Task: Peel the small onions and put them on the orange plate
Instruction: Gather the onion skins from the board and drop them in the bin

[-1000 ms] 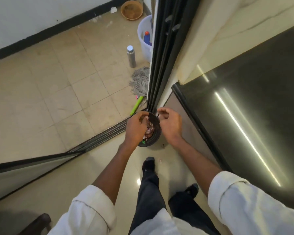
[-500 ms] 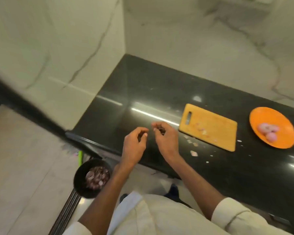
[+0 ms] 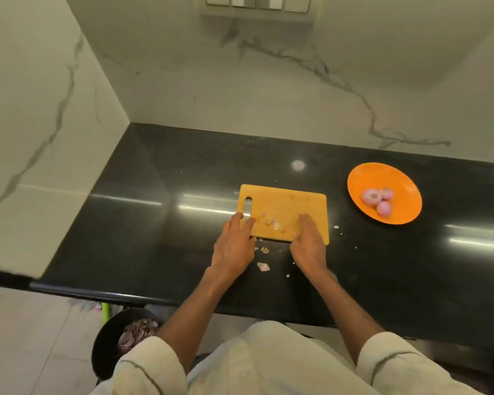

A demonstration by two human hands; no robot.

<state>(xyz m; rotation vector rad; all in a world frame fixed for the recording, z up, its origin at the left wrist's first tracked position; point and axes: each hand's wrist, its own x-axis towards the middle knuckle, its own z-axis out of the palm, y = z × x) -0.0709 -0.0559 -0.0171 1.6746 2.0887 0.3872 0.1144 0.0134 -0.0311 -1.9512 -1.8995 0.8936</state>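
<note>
Three peeled pink onions (image 3: 378, 198) lie on the orange plate (image 3: 402, 178) at the right of the black counter. A wooden cutting board (image 3: 288, 206) lies in the middle, with small scraps of onion peel (image 3: 272, 223) on it. My left hand (image 3: 234, 246) rests flat at the board's near left corner, fingers apart. My right hand (image 3: 308, 243) lies flat on the board's near right part, fingers together and stretched. Neither hand holds anything. More peel scraps (image 3: 263, 266) lie on the counter between my hands.
A black bin (image 3: 109, 337) holding onion peels stands on the floor at the lower left, below the counter edge (image 3: 97, 293). Marble walls close the counter at the back and left. A switch panel (image 3: 257, 2) is on the back wall.
One second ago both hands were over the bin on the floor. My view swung up and right to the counter, and both hands moved onto the near edge of the cutting board.
</note>
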